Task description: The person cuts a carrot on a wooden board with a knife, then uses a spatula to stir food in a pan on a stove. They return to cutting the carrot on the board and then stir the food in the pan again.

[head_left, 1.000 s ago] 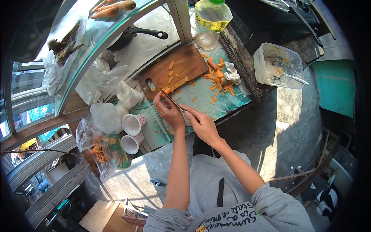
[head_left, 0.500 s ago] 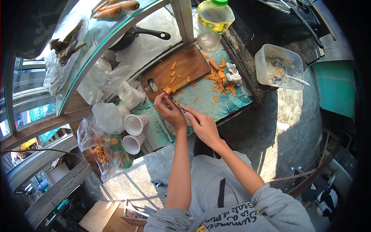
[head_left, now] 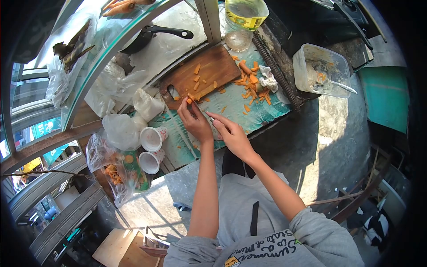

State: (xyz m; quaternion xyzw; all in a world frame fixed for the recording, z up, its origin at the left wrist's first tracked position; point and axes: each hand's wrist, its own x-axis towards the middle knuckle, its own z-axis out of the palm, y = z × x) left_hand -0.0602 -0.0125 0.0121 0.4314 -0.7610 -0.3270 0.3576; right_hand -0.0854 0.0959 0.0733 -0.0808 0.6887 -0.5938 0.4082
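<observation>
My left hand [head_left: 198, 125] is closed around a piece of carrot [head_left: 190, 99], whose orange end sticks out past the fingertips, over the near edge of the wooden cutting board [head_left: 209, 66]. Just to its right, my right hand [head_left: 233, 139] grips a knife [head_left: 208, 116]. Only a thin dark part of the knife shows between the hands; its handle is hidden in my fingers. A few carrot pieces [head_left: 196, 78] lie scattered on the board. Beyond its right end, a heap of cut carrot [head_left: 252, 84] rests on the green tabletop [head_left: 231, 107].
Two white cups [head_left: 151, 139] and knotted plastic bags [head_left: 122, 131] stand at the left. A bottle with a yellow label [head_left: 244, 20] is at the back. To the right sits a plastic tub [head_left: 307, 71] with a spoon. A black-handled pan [head_left: 142, 40] lies behind the glass frame.
The knife has drawn back from the carrot towards my right side, and a gap has opened between my hands. The carrot end shows more above my left fingers. The view has shifted slightly.
</observation>
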